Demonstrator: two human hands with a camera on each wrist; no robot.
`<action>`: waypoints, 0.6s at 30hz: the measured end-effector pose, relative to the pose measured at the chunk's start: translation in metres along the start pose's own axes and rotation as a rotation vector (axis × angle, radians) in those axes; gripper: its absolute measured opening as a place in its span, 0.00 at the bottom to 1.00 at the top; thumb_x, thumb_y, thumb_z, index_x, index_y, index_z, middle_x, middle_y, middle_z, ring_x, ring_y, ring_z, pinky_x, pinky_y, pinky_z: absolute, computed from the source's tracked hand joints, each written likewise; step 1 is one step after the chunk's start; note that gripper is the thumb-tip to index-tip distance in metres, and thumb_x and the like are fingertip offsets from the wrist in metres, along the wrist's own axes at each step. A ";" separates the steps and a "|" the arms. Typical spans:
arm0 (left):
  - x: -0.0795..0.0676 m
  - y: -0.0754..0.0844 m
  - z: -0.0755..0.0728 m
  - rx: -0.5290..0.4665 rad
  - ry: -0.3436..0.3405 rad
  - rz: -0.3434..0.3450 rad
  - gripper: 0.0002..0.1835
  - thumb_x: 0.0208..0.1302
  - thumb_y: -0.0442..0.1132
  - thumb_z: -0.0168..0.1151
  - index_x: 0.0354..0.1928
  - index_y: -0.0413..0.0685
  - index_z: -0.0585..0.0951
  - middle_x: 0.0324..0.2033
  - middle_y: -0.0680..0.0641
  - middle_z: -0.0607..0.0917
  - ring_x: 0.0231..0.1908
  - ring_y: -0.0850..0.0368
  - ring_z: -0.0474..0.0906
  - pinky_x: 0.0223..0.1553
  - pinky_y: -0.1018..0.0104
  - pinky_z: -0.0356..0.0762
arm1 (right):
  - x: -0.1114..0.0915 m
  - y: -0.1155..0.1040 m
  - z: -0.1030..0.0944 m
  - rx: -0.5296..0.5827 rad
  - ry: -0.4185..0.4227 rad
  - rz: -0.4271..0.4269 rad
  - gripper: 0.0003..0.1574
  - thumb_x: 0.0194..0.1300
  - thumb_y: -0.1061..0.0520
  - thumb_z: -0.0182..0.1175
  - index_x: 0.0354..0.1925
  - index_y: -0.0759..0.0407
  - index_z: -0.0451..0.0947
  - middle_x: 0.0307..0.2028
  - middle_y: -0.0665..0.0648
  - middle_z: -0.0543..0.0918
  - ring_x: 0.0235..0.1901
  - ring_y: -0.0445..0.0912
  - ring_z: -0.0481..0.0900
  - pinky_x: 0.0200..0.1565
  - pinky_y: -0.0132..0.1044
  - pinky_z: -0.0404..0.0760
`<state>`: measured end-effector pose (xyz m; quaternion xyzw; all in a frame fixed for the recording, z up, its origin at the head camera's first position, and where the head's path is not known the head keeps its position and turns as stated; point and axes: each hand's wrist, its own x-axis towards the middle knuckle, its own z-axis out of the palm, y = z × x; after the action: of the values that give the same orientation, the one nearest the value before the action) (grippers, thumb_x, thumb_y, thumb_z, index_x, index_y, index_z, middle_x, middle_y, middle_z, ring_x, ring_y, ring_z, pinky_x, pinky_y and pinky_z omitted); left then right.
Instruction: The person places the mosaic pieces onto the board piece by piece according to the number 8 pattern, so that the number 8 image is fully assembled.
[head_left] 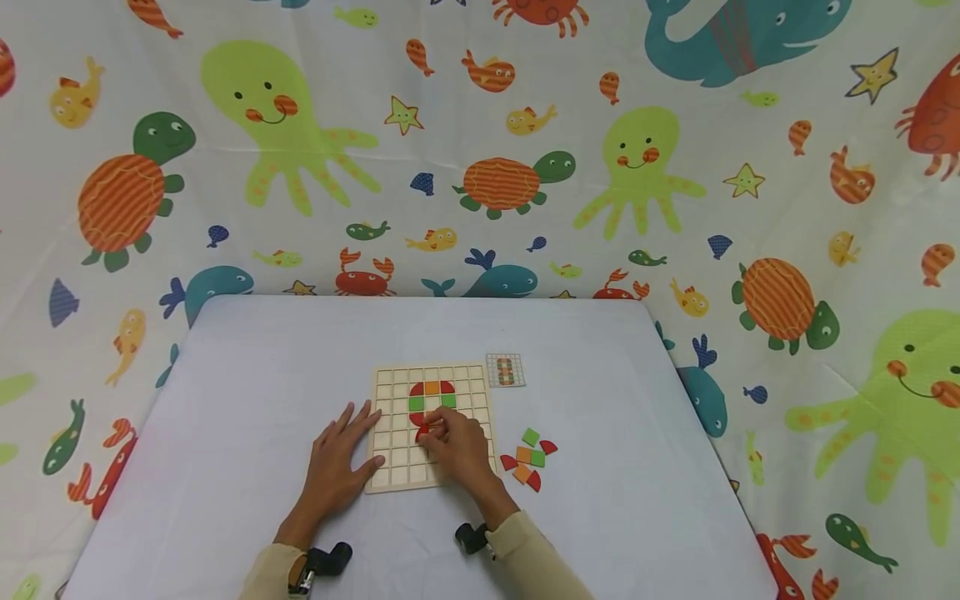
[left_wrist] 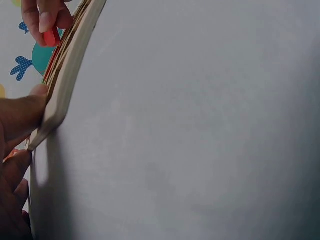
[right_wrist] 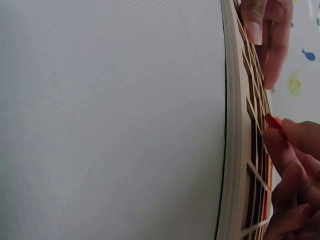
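Observation:
A wooden grid board [head_left: 392,468] lies on the white table. My left hand [head_left: 337,457] rests at its left edge with the fingers spread, fingertips and thumb on the rim. Between thumb and fingers my right hand [head_left: 459,446] pinches a red quarter-circle tile [head_left: 422,434] over the board's middle; the same red tile [right_wrist: 274,124] shows at the fingertips in the right wrist view. Set in the squares above are red tiles [head_left: 417,389], an orange tile [head_left: 432,387] and green tiles [head_left: 416,404]. The right hand covers some squares.
Right of the board lie several loose tiles: green squares [head_left: 531,437], orange squares [head_left: 523,455] and red quarter-circles [head_left: 534,481]. A small pattern card [head_left: 506,370] sits by the board's upper right corner. Behind the table hangs a sea-animal cloth [head_left: 465,125].

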<state>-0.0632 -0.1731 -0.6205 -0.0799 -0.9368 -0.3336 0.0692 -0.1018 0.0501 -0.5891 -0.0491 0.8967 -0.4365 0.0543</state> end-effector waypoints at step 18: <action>0.000 0.000 -0.001 0.002 0.011 0.012 0.42 0.60 0.41 0.78 0.76 0.49 0.74 0.79 0.39 0.69 0.80 0.30 0.58 0.75 0.28 0.53 | 0.003 -0.004 0.008 -0.121 0.057 0.003 0.07 0.63 0.54 0.77 0.39 0.48 0.88 0.22 0.42 0.82 0.25 0.33 0.73 0.28 0.29 0.71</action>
<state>-0.0628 -0.1733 -0.6197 -0.0835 -0.9362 -0.3326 0.0763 -0.1032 0.0409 -0.5907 -0.0383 0.9228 -0.3825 0.0265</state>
